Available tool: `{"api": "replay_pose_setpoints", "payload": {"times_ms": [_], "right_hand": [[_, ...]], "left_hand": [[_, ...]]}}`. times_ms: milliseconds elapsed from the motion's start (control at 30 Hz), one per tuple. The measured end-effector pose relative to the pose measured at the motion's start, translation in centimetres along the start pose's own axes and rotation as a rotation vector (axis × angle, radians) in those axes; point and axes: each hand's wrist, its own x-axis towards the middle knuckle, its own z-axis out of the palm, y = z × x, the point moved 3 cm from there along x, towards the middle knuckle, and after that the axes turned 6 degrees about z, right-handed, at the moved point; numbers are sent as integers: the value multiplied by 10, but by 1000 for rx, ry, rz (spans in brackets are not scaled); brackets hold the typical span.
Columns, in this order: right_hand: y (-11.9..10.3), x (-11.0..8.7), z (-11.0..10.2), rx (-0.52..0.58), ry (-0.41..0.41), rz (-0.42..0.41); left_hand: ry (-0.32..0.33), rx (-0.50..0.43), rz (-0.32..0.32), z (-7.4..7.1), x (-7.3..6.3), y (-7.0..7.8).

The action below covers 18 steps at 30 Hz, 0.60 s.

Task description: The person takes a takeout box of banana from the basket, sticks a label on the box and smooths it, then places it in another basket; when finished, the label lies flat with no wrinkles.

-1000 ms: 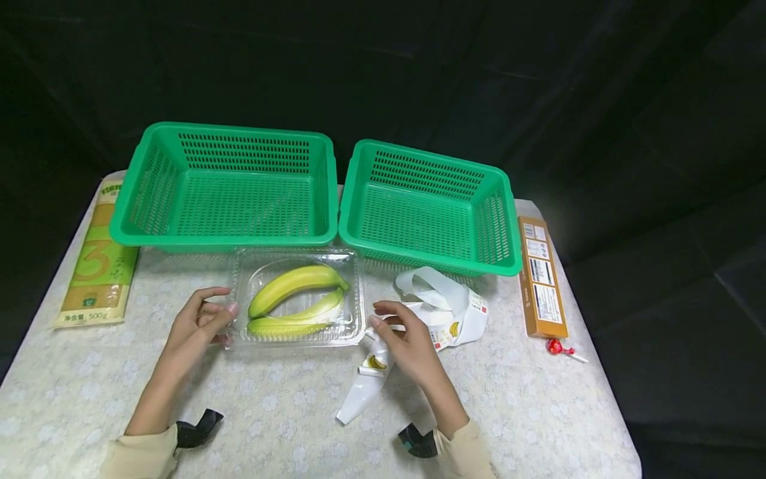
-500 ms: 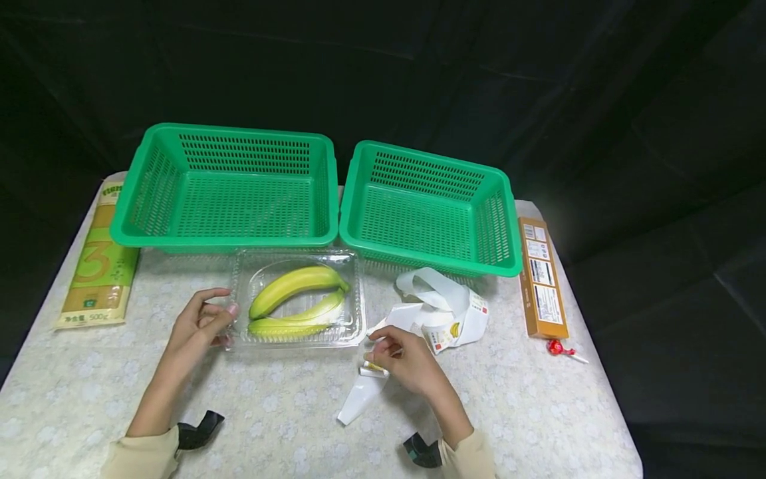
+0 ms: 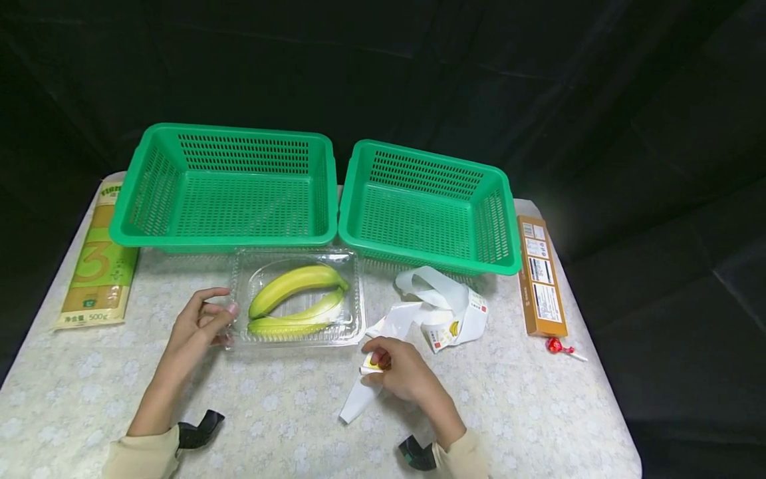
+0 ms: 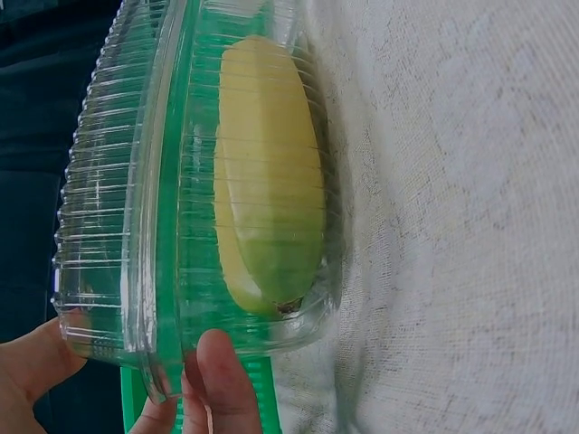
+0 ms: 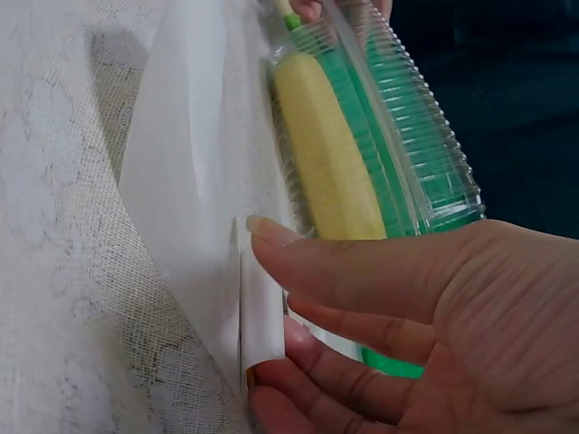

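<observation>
In the head view, a clear plastic clamshell box (image 3: 239, 286) lies closed, with two bananas (image 3: 299, 285) inside. My left hand (image 3: 197, 329) grips the box's left edge, thumb and fingers on the rim in the left wrist view. To the right of the box runs a crumpled white strip of labels (image 3: 359, 401) with small banana pictures. My right hand (image 3: 403, 372) holds a rolled part of it (image 5: 262, 307) between thumb and fingers, close over the table. The strip's looped end (image 3: 473, 319) lies farther right.
Two green plastic baskets stand behind the box, a larger one (image 3: 224, 241) on the left and a smaller one (image 3: 427, 259) on the right. A yellow-green 500 g packet (image 3: 98, 266) lies far left. An orange box (image 3: 541, 279) and a red lollipop (image 3: 555, 346) lie right.
My right hand has come down from beside the box's front right corner to the rolled part of the label strip and taken hold of it. My left hand and the box stay put.
</observation>
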Motion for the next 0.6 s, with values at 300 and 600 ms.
{"api": "replay_pose_setpoints", "payload": {"times_ms": [300,600], "right_hand": [[-1,0,3,-41,-8,13],[-1,-1,3,-44,-7,8]], "left_hand": [[2,15,3,-2,-1,1],[2,54,1,0,-1,1]]}}
